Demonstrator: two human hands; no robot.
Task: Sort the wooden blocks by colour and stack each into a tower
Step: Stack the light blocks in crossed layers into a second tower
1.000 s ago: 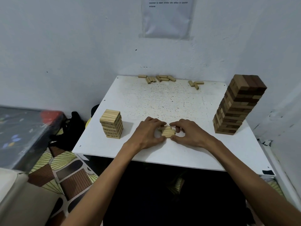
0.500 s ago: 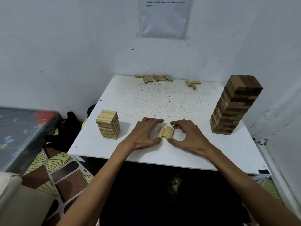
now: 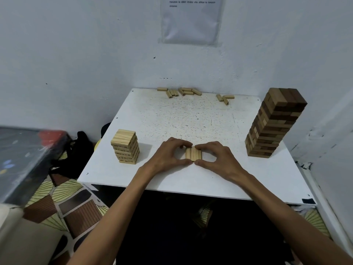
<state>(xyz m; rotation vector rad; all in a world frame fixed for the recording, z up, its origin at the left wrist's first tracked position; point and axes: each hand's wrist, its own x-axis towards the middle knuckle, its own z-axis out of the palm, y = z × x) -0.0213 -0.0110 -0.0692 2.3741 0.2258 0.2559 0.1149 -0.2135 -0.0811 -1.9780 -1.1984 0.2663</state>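
Close to the near edge of the table [image 3: 191, 119], about midway along it, three pale blocks [image 3: 193, 154] lie flat side by side and touching, their long axes running from near edge to far edge; fingertips partly cover their far ends; the left hand [image 3: 168, 155] and the right hand [image 3: 217, 159] both curl round the row, thumbs meeting at its near ends and forefingers at its far ends, pinching it lengthwise; a short pale tower [image 3: 125, 146] stands by the left edge, a tall dark tower [image 3: 275, 123] by the right; loose blocks [image 3: 179, 91] lie scattered along the far edge; marks on the short tower's side are too small to read.
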